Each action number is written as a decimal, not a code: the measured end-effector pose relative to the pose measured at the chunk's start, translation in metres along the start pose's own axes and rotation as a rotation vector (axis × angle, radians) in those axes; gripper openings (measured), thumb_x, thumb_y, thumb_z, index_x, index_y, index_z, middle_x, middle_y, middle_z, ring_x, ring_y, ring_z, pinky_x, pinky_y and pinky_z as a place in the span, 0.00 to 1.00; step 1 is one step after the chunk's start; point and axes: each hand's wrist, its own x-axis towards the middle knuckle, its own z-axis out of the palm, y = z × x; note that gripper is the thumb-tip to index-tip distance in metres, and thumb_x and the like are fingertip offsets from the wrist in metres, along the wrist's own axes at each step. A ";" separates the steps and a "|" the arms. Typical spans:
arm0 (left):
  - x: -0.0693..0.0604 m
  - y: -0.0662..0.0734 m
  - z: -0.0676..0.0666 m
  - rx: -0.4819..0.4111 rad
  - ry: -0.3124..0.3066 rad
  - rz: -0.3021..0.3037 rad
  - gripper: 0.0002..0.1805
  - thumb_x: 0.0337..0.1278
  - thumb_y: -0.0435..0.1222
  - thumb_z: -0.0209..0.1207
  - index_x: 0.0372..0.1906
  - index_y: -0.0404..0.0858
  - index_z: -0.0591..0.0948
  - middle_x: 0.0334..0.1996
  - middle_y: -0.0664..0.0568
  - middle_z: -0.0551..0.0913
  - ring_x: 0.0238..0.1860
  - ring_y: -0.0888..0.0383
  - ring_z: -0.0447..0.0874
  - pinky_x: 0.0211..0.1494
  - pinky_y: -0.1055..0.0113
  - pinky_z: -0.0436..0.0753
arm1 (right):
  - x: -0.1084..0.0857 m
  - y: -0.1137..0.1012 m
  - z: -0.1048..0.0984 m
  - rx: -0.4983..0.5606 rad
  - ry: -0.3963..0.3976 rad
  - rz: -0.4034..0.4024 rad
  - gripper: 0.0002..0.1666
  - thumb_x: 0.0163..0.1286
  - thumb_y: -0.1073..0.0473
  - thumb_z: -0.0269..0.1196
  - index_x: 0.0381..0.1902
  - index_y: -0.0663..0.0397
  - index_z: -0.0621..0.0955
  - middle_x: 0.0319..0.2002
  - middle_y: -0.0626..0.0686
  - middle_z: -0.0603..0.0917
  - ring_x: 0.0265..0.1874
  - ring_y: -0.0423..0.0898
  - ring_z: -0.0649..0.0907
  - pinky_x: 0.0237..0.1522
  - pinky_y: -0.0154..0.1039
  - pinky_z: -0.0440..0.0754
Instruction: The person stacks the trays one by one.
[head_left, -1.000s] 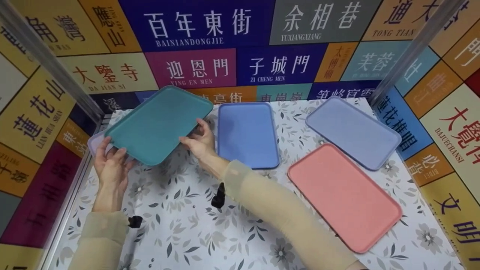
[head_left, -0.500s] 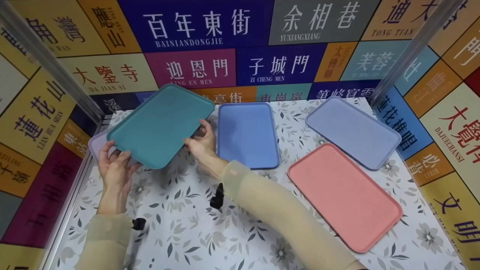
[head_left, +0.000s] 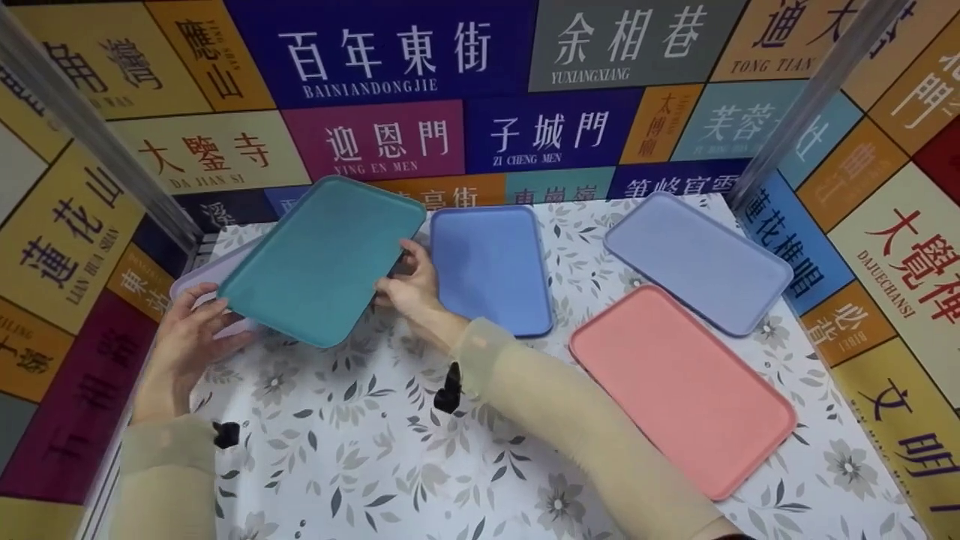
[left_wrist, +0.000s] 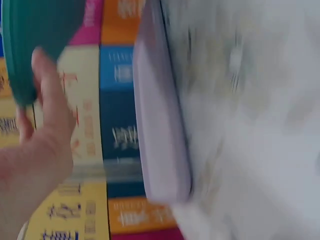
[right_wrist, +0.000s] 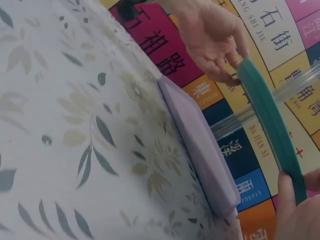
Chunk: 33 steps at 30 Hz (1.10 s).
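Note:
A teal green tray (head_left: 322, 262) is held tilted above the table's back left. My right hand (head_left: 412, 289) pinches its right edge, thumb towards me. At the tray's near left corner, my left hand (head_left: 187, 334) holds it with curled fingertips; the right wrist view shows these left-hand fingers (right_wrist: 215, 67) at the tray's end. Below the green tray a pale lilac tray (right_wrist: 200, 145) lies on the table, mostly hidden from the head view. Just right of my right hand lies a blue tray (head_left: 491, 270).
On the right side lie a pink tray (head_left: 682, 390) and a periwinkle tray (head_left: 697, 262). The table (head_left: 360, 465) has a white leaf-and-flower cover. Panels with printed characters (head_left: 382, 52) enclose the back and sides, with clear posts at the corners.
The green tray's near corner has dropped slightly towards me, with the right hand still gripping it. My left hand has shifted left and its wrist has swung outward. The head view has moved slightly.

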 end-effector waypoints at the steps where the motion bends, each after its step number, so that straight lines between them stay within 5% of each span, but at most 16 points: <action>1: 0.002 0.007 -0.005 0.085 -0.052 -0.041 0.11 0.87 0.30 0.56 0.59 0.49 0.77 0.44 0.54 0.93 0.45 0.55 0.95 0.48 0.55 0.97 | 0.001 0.000 -0.003 -0.010 -0.010 0.002 0.52 0.65 0.82 0.66 0.84 0.44 0.73 0.77 0.62 0.67 0.37 0.46 0.81 0.38 0.45 0.94; 6: 0.016 0.034 -0.016 0.376 -0.261 -0.175 0.12 0.90 0.34 0.52 0.66 0.49 0.77 0.51 0.56 0.94 0.50 0.56 0.96 0.54 0.54 0.96 | 0.008 0.001 -0.017 -0.031 -0.062 0.014 0.53 0.63 0.82 0.66 0.83 0.44 0.73 0.78 0.61 0.68 0.37 0.45 0.82 0.37 0.45 0.95; 10: 0.030 0.046 -0.011 0.506 -0.297 -0.245 0.20 0.89 0.35 0.54 0.74 0.56 0.74 0.58 0.63 0.93 0.55 0.60 0.95 0.57 0.55 0.94 | 0.011 0.006 -0.025 -0.047 -0.126 0.027 0.53 0.63 0.81 0.67 0.83 0.44 0.74 0.75 0.60 0.70 0.36 0.44 0.82 0.36 0.45 0.94; 15: 0.039 0.052 -0.005 0.654 -0.331 -0.326 0.41 0.86 0.34 0.58 0.92 0.58 0.56 0.65 0.68 0.89 0.64 0.63 0.91 0.61 0.60 0.91 | 0.012 0.009 -0.028 -0.057 -0.200 0.026 0.52 0.61 0.82 0.67 0.81 0.47 0.76 0.69 0.59 0.72 0.34 0.44 0.85 0.29 0.38 0.91; 20: 0.043 0.053 -0.005 0.624 -0.369 -0.347 0.47 0.85 0.31 0.59 0.94 0.59 0.49 0.67 0.66 0.88 0.66 0.62 0.90 0.63 0.57 0.92 | 0.013 0.006 -0.032 -0.073 -0.265 0.046 0.53 0.60 0.83 0.68 0.82 0.46 0.76 0.76 0.63 0.71 0.34 0.45 0.87 0.31 0.40 0.92; 28: 0.046 0.043 -0.003 0.550 -0.407 -0.295 0.44 0.84 0.27 0.56 0.92 0.54 0.53 0.66 0.62 0.90 0.62 0.61 0.92 0.63 0.55 0.93 | 0.021 0.002 -0.041 -0.102 -0.302 0.056 0.53 0.61 0.82 0.67 0.82 0.48 0.75 0.78 0.65 0.70 0.31 0.44 0.85 0.34 0.41 0.93; 33: 0.050 0.039 0.003 0.540 -0.408 -0.268 0.43 0.84 0.26 0.56 0.91 0.53 0.55 0.65 0.61 0.90 0.62 0.60 0.91 0.61 0.55 0.94 | 0.028 -0.003 -0.050 -0.116 -0.322 0.074 0.54 0.62 0.83 0.66 0.85 0.46 0.74 0.82 0.65 0.70 0.33 0.44 0.87 0.48 0.52 0.97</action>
